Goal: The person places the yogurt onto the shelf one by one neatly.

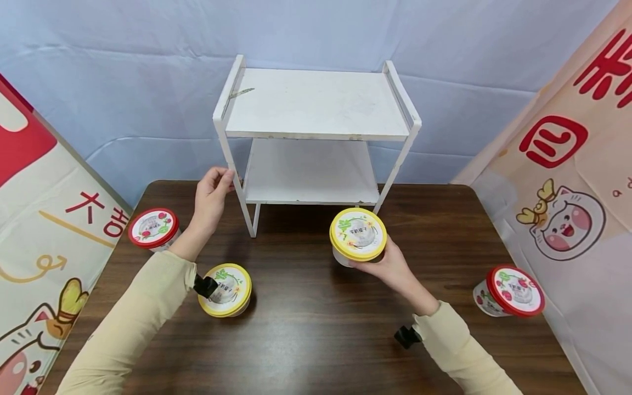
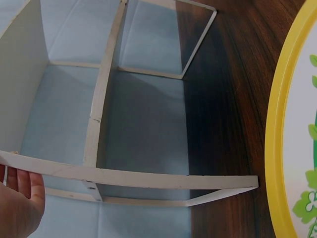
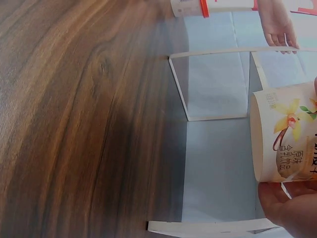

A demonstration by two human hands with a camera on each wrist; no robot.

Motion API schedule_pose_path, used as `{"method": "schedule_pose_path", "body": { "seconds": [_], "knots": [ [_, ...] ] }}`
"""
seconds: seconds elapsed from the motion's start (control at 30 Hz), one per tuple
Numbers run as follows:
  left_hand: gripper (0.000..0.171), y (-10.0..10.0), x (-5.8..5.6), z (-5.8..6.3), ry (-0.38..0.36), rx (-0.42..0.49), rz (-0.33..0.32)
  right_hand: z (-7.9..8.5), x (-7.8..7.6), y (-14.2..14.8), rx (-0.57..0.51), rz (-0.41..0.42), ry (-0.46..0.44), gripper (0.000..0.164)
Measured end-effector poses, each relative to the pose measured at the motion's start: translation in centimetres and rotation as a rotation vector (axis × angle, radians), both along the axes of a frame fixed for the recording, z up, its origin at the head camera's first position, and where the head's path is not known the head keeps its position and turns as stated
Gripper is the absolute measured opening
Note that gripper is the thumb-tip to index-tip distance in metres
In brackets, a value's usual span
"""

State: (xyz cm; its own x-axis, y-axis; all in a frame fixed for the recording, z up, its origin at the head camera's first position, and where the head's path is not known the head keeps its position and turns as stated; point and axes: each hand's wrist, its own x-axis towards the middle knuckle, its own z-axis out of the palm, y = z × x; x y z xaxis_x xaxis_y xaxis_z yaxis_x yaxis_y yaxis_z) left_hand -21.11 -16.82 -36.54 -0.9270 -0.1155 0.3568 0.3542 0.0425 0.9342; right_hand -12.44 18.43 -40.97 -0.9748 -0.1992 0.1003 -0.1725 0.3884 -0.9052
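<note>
My right hand (image 1: 387, 269) grips a tub with a yellow lid (image 1: 359, 235) from its right side, holding it above the table in front of the rack. Vanilla flowers and Chinese print show on this tub's side (image 3: 292, 134) in the right wrist view. At the left front leg of a white two-tier rack (image 1: 316, 104), my left hand (image 1: 209, 197) holds the upright with its fingers behind it. Beneath my left wrist stands a second yellow-lidded tub (image 1: 225, 291), partly covered by a black wrist strap.
One red-lidded tub (image 1: 154, 229) stands at the table's left edge, partly behind my left forearm. Another red-lidded tub (image 1: 513, 292) is near the right edge. The rack stands at the back of the dark wooden table (image 1: 316, 340), before a pale blue cloth (image 1: 316, 33).
</note>
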Motion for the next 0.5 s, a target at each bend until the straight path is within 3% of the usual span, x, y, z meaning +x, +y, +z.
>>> {"method": "schedule_pose_path", "body": {
  "seconds": [0.5],
  "knots": [
    [0.011,0.1,0.1,0.2,-0.001,0.017,0.007,0.1,0.0,-1.4,0.0,0.034,0.008,0.092]
  ]
}}
